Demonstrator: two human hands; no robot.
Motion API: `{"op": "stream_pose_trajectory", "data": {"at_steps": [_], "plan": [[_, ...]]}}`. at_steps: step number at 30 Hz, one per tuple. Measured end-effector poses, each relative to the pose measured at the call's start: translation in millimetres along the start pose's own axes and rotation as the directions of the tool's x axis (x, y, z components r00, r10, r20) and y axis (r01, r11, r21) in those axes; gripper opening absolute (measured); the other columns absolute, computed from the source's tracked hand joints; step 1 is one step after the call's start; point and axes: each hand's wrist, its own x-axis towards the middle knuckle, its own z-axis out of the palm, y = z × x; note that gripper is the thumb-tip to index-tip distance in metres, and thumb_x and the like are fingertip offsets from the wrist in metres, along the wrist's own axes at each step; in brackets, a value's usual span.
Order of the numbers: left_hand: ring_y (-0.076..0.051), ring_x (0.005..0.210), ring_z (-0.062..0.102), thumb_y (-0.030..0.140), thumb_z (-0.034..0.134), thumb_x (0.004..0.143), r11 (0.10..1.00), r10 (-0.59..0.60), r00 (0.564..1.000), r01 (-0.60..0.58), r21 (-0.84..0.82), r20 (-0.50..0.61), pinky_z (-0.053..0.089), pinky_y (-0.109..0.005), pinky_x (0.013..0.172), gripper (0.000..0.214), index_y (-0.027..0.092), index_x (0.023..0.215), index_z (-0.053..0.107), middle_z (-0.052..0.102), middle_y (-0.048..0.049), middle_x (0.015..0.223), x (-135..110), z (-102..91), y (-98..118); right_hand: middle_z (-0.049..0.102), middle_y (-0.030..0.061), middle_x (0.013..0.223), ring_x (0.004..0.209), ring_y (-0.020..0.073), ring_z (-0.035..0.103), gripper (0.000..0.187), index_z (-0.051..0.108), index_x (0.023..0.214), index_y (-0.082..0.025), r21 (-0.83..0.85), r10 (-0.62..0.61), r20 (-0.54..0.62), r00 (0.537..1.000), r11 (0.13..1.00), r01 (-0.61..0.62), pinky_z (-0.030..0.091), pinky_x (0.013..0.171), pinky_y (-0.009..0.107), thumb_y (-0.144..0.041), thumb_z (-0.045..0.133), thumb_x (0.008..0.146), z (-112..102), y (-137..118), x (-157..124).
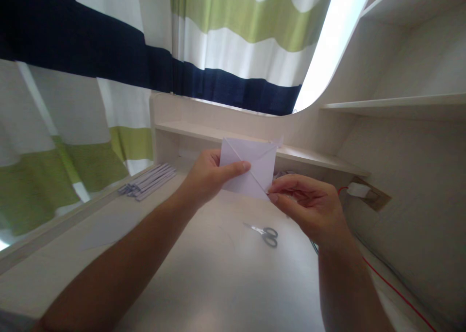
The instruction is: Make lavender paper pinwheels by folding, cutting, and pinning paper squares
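A folded white paper (260, 169), squarish with diagonal fold lines like an envelope's back, is held up above the desk. My left hand (214, 169) grips its left side, thumb across the front and the other fingers hidden behind. At the lower right corner, my right hand (309, 201) pinches the paper between thumb and forefinger. A small flap sticks out past the paper's upper right corner. Below the paper, scissors (267, 235) with dark handles lie on the white desk (218, 283), blades pointing left.
Several rolled paper sticks (151, 179) lie in a bundle at the left. A flat white sheet (109, 227) rests near my left forearm. Behind stands a low shelf (196, 129) under a striped curtain (233, 41). A plug (358, 190) and a red cable (393, 288) are at the right.
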Motion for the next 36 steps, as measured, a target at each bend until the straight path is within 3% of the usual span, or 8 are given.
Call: {"op": "stream_pose_trajectory", "data": {"at_steps": [9,36], "plan": [[-0.022,0.072,0.075,0.035,0.089,0.072,1.000,-0.005,0.999,0.005,0.006,0.034,0.059,-0.028,0.063,0.029,0.015,0.092,0.084,0.082,-0.0087,0.088,-1.9,1.6,1.9,0.078,0.0047,0.092,0.084,0.0194,0.070,0.007,0.078,0.084,-0.023,-0.028,-0.058,-0.017,0.998,0.998,0.058,0.056,0.075,0.032,-0.016,0.078,0.085,1.0,0.5,0.6],[-0.022,0.073,0.076,0.034,0.091,0.070,1.000,0.014,1.000,-0.014,0.013,0.014,0.060,-0.029,0.065,0.029,0.016,0.091,0.083,0.082,-0.0081,0.088,-3.2,4.1,1.8,0.074,0.0020,0.088,0.082,0.0180,0.068,0.011,0.076,0.089,-0.024,-0.064,-0.072,-0.012,0.997,0.995,0.072,0.055,0.077,0.032,-0.014,0.076,0.085,0.2,5.2,1.2]]}}
